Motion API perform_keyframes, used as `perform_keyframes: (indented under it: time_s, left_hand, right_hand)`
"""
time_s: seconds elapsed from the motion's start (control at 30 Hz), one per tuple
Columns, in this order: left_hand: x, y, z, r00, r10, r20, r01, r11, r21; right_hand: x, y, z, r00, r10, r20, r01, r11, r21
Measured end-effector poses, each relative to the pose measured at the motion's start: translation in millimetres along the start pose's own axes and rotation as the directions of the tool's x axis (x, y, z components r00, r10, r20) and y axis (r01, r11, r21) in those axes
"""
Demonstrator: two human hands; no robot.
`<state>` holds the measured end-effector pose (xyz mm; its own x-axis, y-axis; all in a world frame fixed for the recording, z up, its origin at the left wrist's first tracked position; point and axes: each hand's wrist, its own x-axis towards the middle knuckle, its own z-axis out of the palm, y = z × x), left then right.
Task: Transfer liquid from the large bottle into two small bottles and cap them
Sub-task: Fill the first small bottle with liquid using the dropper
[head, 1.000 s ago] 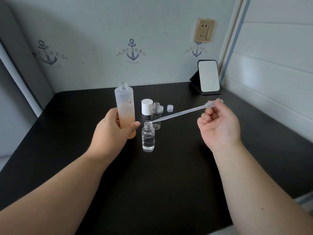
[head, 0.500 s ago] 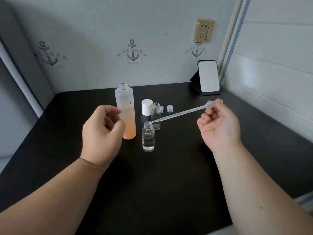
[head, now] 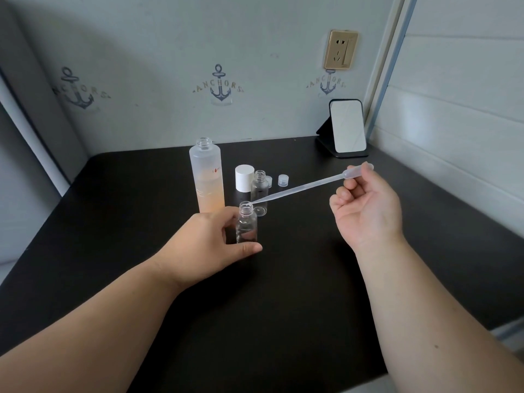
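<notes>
Bottle (head: 207, 177), the large frosted one, stood upright and uncapped on the black table (head: 141, 279), left of centre toward the far side, peach liquid filling roughly its lower half. No hand on it.

Near vial (head: 246, 225) stood upright just right of and nearer than the bottle, open-mouthed, a little clear liquid at the bottom. Left hand (head: 207, 245) gripped it low: thumb across the near side at the base, fingers curled round the far-left side.

Right hand (head: 365, 208) was raised over the table to the right, pinching the bulb of the pipette (head: 300, 188) between thumb and fingers, other fingers loosely curled. Whether the bulb was being squeezed: can't tell. Pipette slanted down-left, tip at the near vial's mouth, apparently just inside the rim.

Far vial (head: 259, 192) stood upright just behind the near vial, open; looked empty, not certain. Pipette stem crossed in front of it.

White cap (head: 244, 178) stood on the table between bottle and far vial, slightly farther back. Clear cap (head: 283, 179) sat right of the far vial; a second clear cap (head: 268, 180) peeked out behind that vial, mostly hidden.

Mirror (head: 347, 126) leaned on its black stand at the far right corner. Socket (head: 340, 49) on the wall above it.
</notes>
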<state>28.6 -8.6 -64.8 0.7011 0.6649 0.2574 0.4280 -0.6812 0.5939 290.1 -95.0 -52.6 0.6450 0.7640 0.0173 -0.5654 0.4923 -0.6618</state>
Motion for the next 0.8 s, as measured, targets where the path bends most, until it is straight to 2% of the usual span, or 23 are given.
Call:
perform_keyframes:
  time_s: [0.37,0.8]
  left_hand:
    - [-0.5,0.6,-0.3,0.998,0.061,-0.018,-0.061,0.998,-0.018]
    - [-0.7,-1.3,-0.4,0.998,0.056,-0.006,-0.056,0.998,-0.039]
  right_hand:
    - [0.3,-0.6,-0.8,0.999,-0.005,0.040,0.006,1.000,-0.010]
    - [0.6,-1.6,-1.2,0.999,-0.022,0.039,0.022,1.000,0.003]
